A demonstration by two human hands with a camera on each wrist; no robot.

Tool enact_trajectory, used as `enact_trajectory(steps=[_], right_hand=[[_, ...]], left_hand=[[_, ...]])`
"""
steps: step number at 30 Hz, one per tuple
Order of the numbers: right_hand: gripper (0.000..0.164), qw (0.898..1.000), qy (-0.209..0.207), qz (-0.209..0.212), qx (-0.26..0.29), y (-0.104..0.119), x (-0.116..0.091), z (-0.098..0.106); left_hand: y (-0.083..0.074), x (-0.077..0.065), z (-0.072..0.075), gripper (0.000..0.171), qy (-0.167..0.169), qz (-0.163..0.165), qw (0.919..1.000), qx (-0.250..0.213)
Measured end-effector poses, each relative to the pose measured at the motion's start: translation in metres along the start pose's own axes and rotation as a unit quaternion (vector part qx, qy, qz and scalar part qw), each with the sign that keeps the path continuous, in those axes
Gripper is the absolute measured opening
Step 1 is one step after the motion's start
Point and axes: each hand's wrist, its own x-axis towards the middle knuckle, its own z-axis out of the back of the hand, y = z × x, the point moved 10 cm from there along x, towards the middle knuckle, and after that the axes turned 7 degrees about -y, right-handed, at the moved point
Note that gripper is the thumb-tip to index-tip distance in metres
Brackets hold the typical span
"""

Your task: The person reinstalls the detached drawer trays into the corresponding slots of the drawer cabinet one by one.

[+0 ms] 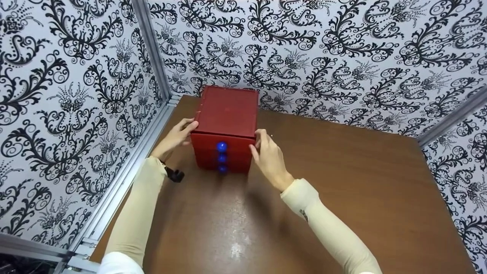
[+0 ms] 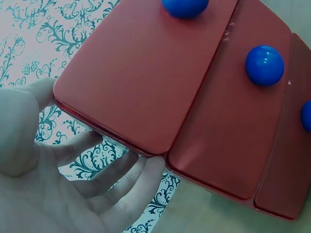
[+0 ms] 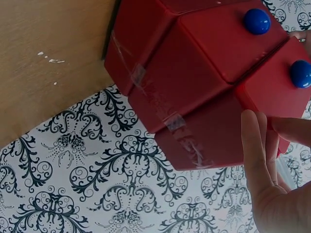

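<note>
A red box of three stacked drawers (image 1: 227, 110) stands on the brown table, with one round blue knob (image 1: 222, 146) on each drawer front. My left hand (image 1: 175, 137) touches its left side near the top front corner, thumb at the upper edge. In the left wrist view, the fingers (image 2: 141, 184) reach along the side of the top drawers, fairly straight. My right hand (image 1: 269, 158) is at the opposite front corner, fingers (image 3: 253, 145) along the side and thumb near the top drawer's front edge. The drawers look closed.
Patterned wall panels (image 1: 296, 57) rise behind and at both sides. A metal rail (image 1: 125, 175) runs along the table's left edge, close to my left arm. Clear tape (image 3: 175, 121) crosses the box's side. Brown tabletop (image 1: 342, 171) extends to the right.
</note>
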Motion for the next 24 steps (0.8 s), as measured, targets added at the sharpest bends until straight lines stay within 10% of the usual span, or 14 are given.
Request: enact_trajectory(steps=[24], right_hand=[[0.026, 1.0, -0.018, 0.005, 0.005, -0.007, 0.012, -0.006]], left_hand=[[-0.006, -0.004, -0.002, 0.057, 0.007, -0.012, 0.9999, 0.0]])
